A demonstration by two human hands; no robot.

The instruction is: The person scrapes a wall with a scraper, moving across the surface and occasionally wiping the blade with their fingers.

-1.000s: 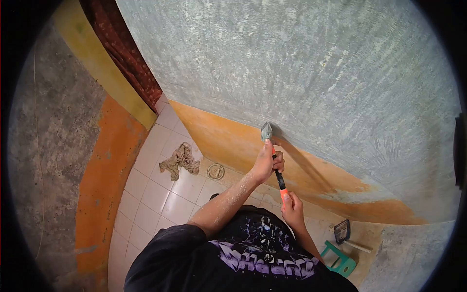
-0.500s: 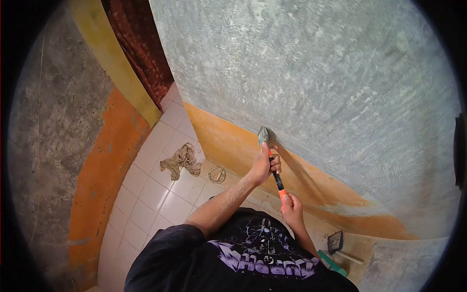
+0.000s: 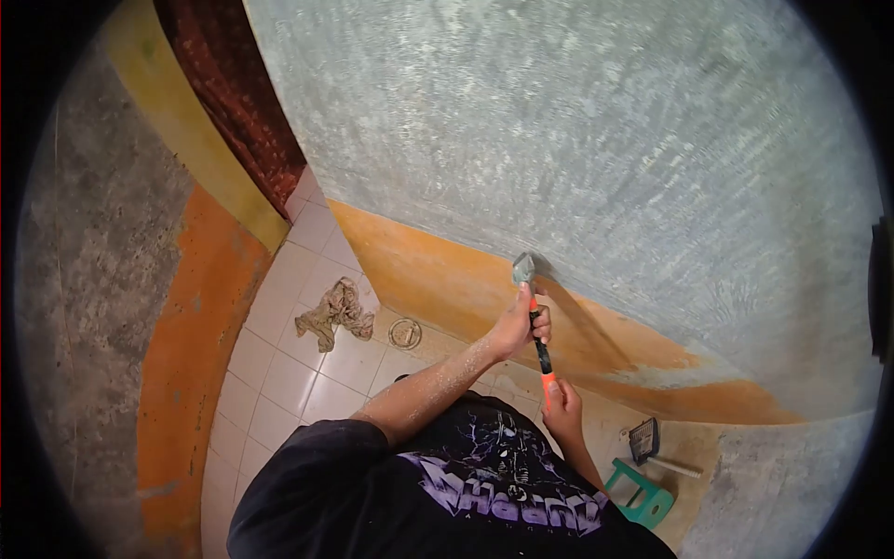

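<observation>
We hold the black-and-orange-handled metal scraper [image 3: 534, 321] tight, left hand [image 3: 515, 328] up high, right hand [image 3: 562, 407] down low, its blade on the grey-and-orange painted wall [image 3: 577, 149], scraping, so next we push hard.

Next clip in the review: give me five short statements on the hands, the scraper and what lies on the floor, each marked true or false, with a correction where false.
1. Both hands grip the scraper: left hand higher up near the blade, right hand at the orange end of the handle. True.
2. The scraper's blade lies flat on the floor tiles. False: it is pressed to the wall, where the grey surface meets the orange band.
3. A crumpled rag lies on the white tiled floor. True.
4. The rag covers the round floor drain. False: the drain lies uncovered, apart from the rag.
5. A red bucket stands by the wall. False: a green stool stands there, with a brush beside it.
</observation>
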